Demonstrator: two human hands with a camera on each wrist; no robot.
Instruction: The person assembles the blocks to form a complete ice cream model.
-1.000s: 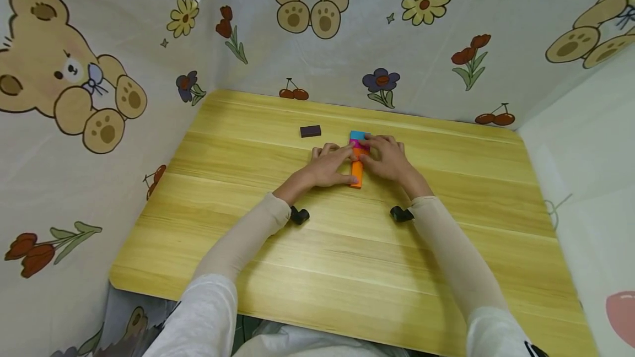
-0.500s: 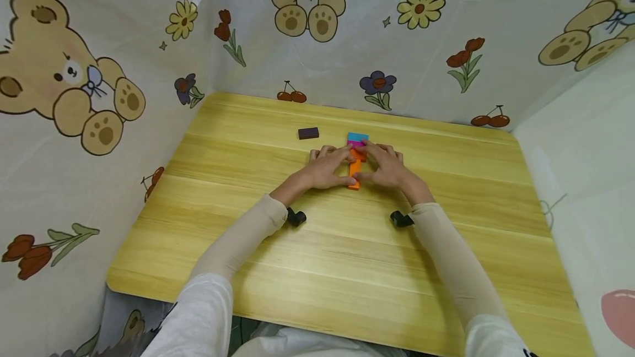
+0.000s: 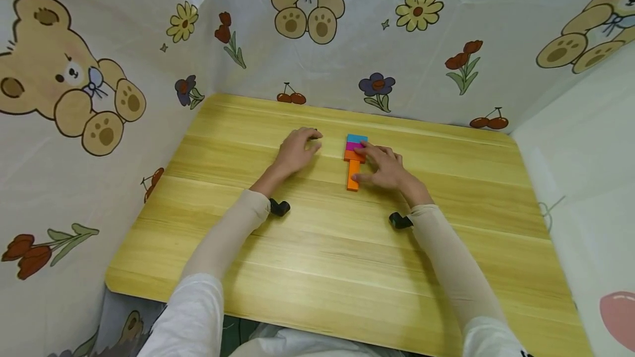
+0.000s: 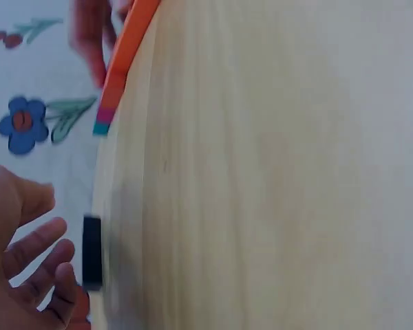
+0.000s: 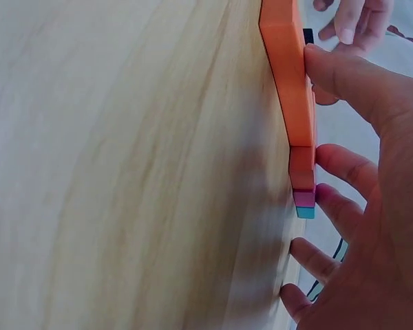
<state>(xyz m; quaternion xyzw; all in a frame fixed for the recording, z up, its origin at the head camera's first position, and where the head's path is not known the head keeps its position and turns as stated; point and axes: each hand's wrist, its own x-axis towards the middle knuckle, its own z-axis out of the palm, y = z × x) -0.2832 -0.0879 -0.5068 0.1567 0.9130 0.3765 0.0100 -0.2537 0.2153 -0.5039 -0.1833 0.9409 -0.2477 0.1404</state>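
A row of blocks lies flat on the table: a lengthwise orange block (image 3: 353, 175), then crosswise a darker orange block (image 3: 351, 156), a magenta block (image 3: 351, 146) and a blue block (image 3: 357, 138), each against its neighbour. My right hand (image 3: 386, 168) rests on the row's right side. Its thumb touches the lengthwise block, and fingertips lie at the darker orange and magenta blocks. To the left, my left hand (image 3: 296, 150) is over the dark block (image 4: 92, 253), which it nearly hides in the head view. Its fingers are spread beside that block without gripping it.
The wooden table (image 3: 317, 258) stands against a white cloth (image 3: 337, 70) printed with bears and flowers, along its back and left side. Black wrist cameras hang below both wrists. More white sheeting hangs at the right.
My left hand has left the block row and moved left and away to the dark block. The right hand stays at the row; its thumb has slid nearer along the lengthwise orange block.
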